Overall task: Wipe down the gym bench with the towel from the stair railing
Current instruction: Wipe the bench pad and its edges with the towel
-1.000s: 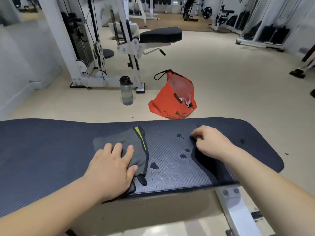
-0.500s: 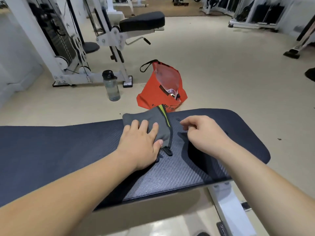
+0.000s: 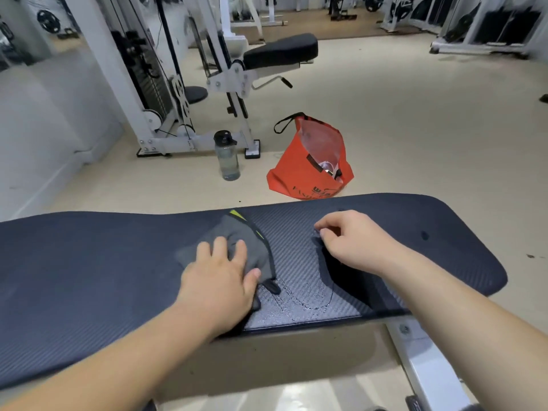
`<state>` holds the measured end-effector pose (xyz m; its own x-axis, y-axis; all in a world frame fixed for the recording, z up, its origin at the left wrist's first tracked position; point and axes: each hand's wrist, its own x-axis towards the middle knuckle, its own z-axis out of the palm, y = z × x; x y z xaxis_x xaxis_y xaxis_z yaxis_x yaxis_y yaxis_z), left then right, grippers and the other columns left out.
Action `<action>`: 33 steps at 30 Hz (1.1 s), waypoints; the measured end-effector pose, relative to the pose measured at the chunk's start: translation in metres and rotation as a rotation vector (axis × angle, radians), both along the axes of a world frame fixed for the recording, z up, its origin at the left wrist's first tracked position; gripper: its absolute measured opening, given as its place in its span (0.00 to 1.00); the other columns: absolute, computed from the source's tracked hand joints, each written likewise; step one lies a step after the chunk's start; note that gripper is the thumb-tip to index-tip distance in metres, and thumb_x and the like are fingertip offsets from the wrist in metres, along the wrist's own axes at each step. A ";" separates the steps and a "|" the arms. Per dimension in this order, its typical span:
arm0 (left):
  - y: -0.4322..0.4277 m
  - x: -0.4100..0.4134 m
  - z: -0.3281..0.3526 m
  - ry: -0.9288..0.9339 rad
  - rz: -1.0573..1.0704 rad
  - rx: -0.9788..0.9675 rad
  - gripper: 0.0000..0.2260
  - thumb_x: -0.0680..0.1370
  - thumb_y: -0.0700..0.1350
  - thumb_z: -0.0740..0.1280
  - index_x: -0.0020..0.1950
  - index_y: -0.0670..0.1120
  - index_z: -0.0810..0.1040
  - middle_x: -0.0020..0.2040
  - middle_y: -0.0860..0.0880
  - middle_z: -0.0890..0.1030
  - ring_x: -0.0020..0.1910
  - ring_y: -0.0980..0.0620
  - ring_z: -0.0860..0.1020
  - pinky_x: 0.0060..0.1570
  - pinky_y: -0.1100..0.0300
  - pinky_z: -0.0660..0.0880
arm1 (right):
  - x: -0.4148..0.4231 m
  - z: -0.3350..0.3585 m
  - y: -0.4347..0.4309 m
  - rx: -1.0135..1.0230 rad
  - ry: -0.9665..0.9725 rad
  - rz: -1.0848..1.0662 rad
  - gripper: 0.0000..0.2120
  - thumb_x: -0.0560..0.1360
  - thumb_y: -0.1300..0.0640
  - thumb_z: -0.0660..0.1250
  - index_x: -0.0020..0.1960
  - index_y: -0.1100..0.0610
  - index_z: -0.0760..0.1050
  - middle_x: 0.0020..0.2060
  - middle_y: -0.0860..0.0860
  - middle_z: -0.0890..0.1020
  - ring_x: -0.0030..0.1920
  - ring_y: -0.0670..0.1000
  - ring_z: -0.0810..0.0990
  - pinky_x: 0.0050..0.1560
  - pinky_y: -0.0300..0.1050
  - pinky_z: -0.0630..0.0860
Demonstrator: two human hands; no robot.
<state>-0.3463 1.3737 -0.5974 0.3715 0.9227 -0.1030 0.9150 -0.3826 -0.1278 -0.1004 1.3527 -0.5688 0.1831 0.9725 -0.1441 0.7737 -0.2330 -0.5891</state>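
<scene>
A dark padded gym bench (image 3: 89, 262) runs across the view in front of me. A grey towel (image 3: 237, 241) with a yellow-green stripe lies on its middle. My left hand (image 3: 221, 280) presses flat on the towel, fingers spread over it. My right hand (image 3: 353, 241) rests on the bench to the right of the towel, fingers curled, fingertips touching the pad. Smeared wet streaks (image 3: 299, 301) show on the pad between and below the two hands. One dark droplet (image 3: 425, 235) sits further right.
On the floor beyond the bench stand a clear water bottle (image 3: 227, 157) with a black cap and an orange bag (image 3: 311, 161). A white cable machine with a black seat (image 3: 280, 50) stands behind them. The bench's white leg (image 3: 430, 360) is at lower right.
My left hand has slid the towel back from the bench's far edge toward the left and near side. The droplets seen a second ago are now smeared streaks. My right hand stayed in place.
</scene>
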 end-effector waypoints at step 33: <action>0.050 -0.022 0.002 -0.679 -0.195 -0.136 0.16 0.78 0.43 0.64 0.64 0.52 0.82 0.58 0.59 0.77 0.53 0.55 0.78 0.55 0.51 0.79 | -0.022 -0.030 0.004 -0.270 -0.420 0.152 0.36 0.85 0.36 0.48 0.86 0.49 0.39 0.84 0.55 0.34 0.84 0.54 0.32 0.84 0.51 0.37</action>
<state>-0.3682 1.4236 -0.5954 0.5511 0.8285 0.0998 0.6892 -0.5193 0.5053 -0.1220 1.3570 -0.5989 0.1384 0.9308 -0.3384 0.9673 -0.2003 -0.1553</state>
